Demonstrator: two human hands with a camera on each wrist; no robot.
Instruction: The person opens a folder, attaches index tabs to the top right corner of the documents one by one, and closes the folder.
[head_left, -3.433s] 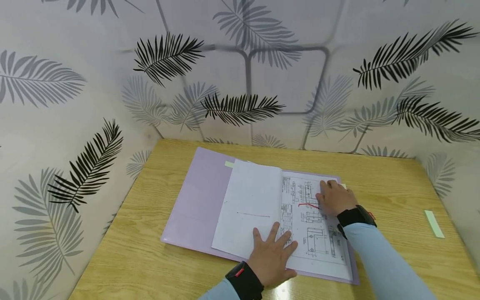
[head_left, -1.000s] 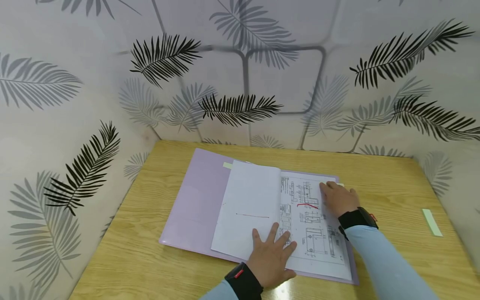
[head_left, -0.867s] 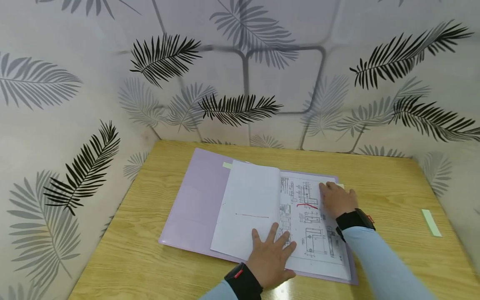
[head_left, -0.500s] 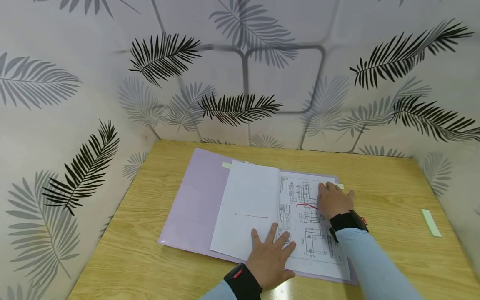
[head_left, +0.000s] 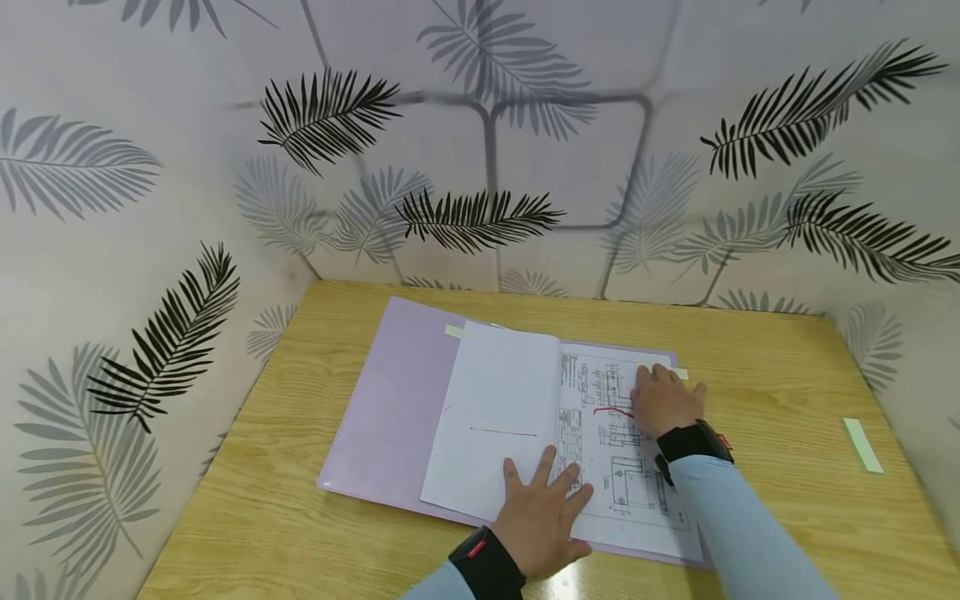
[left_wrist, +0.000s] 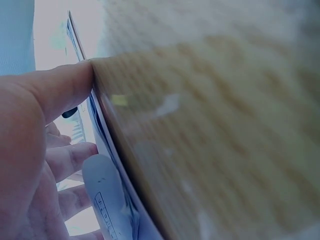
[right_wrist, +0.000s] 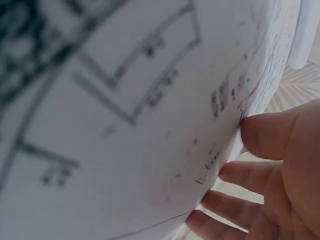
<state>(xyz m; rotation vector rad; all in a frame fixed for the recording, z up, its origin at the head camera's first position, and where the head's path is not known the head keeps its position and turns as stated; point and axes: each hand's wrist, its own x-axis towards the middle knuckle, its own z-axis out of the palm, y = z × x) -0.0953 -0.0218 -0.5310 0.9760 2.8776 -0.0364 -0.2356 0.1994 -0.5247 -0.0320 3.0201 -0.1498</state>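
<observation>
Purple folder (head_left: 397,400) lies open on table (head_left: 255,492), left hand (head_left: 536,525) spread wide over its near edge, right hand (head_left: 666,405) touching drawing page (head_left: 622,454) at far right, fingers loosely bent (neither grips anything).

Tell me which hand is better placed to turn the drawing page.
Likely the right hand: its fingers are at the outer edge of the drawing page; the left hand spreads across the fold.
</observation>
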